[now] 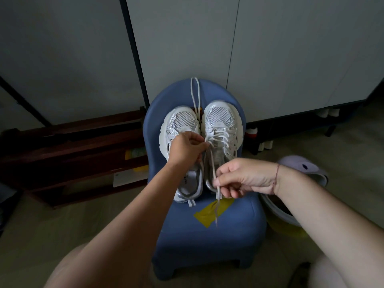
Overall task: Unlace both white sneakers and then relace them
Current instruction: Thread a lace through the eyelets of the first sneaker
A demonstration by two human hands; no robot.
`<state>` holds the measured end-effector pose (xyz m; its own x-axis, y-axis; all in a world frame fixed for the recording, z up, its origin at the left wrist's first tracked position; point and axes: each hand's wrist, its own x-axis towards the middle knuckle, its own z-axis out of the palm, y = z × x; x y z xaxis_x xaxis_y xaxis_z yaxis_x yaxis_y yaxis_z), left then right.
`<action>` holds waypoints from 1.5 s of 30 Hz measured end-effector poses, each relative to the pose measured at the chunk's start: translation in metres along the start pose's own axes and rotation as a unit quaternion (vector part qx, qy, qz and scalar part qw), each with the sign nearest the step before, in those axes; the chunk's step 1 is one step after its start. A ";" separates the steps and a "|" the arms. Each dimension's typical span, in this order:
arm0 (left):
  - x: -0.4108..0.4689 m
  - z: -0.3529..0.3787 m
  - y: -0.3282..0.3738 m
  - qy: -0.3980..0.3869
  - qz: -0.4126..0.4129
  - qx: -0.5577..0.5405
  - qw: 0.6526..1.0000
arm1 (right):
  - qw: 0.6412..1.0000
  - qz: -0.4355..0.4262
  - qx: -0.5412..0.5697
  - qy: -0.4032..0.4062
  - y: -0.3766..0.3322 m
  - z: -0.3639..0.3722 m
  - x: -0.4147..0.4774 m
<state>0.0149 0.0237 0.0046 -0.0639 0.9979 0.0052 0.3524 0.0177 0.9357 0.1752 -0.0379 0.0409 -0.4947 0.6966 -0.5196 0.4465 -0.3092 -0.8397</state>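
Two white mesh sneakers [221, 119] lie on blue padded chair [207, 235]; left hand [185, 149] pinches white cord lace [212, 161] at eyelets, right hand [247, 177] fingers pinch its tail; feed slowly, keeping tension even.

One view: a wide-angle camera on the head, facing forward and steeply down. It looks along both forearms to the left hand [185, 150] and right hand [243, 177], close at frame centre, over a chair [207, 235]. The upper frame takes in a cabinet [291, 59] behind; its verticals converge downward.
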 end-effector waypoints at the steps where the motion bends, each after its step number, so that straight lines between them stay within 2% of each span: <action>1: -0.002 0.001 0.002 0.010 0.011 0.010 1.000 | 0.999 -0.013 0.024 0.020 -0.001 -0.002 -0.002; 4: -0.018 0.007 0.019 -0.003 0.021 -0.020 1.000 | 0.984 -0.060 0.113 0.124 -0.005 -0.013 -0.006; 6: -0.033 0.013 0.031 -0.069 -0.014 -0.119 0.990 | 0.962 -0.084 0.176 0.193 -0.006 -0.020 -0.006; 8: -0.046 0.016 0.036 -0.150 -0.065 -0.196 0.967 | 0.941 -0.093 0.217 0.243 -0.006 -0.025 -0.005; 10: -0.054 0.018 0.035 -0.215 -0.086 -0.195 0.953 | 0.927 -0.093 0.239 0.274 -0.005 -0.029 -0.004; 13: -0.057 0.018 0.034 -0.265 -0.064 -0.170 0.947 | 0.912 -0.090 0.275 0.289 -0.004 -0.032 -0.002; 19: -0.056 0.013 0.036 -0.252 -0.047 -0.156 0.954 | 0.904 -0.098 0.317 0.271 -0.003 -0.033 -0.001; 23: -0.050 0.014 0.034 -0.217 -0.061 -0.183 0.957 | 0.932 -0.097 0.281 0.209 -0.001 -0.027 -0.002; 25: -0.050 0.013 0.033 -0.213 -0.060 -0.165 0.961 | 0.934 -0.109 0.261 0.217 -0.001 -0.025 0.001; 29: -0.050 0.010 0.034 -0.211 -0.068 -0.150 0.963 | 0.887 -0.138 0.335 0.287 -0.004 -0.032 0.005; 31: -0.050 0.009 0.035 -0.203 -0.073 -0.149 0.965 | 0.856 -0.133 0.397 0.303 -0.003 -0.039 0.007; 33: -0.050 0.008 0.036 -0.198 -0.078 -0.152 0.965 | 0.839 -0.116 0.437 0.302 -0.002 -0.044 0.009; 35: -0.051 0.008 0.035 -0.193 -0.081 -0.158 0.965 | 0.863 -0.106 0.411 0.275 0.000 -0.041 0.010; 37: -0.050 0.009 0.033 -0.183 -0.086 -0.159 0.966 | 0.909 -0.104 0.333 0.229 0.003 -0.033 0.014; 39: -0.049 0.009 0.032 -0.179 -0.087 -0.157 0.967 | 0.932 -0.114 0.267 0.218 0.003 -0.025 0.018; 41: -0.047 0.009 0.032 -0.178 -0.085 -0.155 0.968 | 0.924 -0.131 0.256 0.252 0.002 -0.023 0.019; 45: -0.045 0.011 0.029 -0.184 -0.083 -0.151 0.968 | 0.883 -0.139 0.310 0.324 0.000 -0.035 0.018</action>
<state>0.0379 -0.0202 0.0281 0.2609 0.9378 -0.2289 0.0724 0.2174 0.9734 0.1924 -0.0029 0.0376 0.0993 0.9635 -0.2486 -0.2190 -0.2225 -0.9500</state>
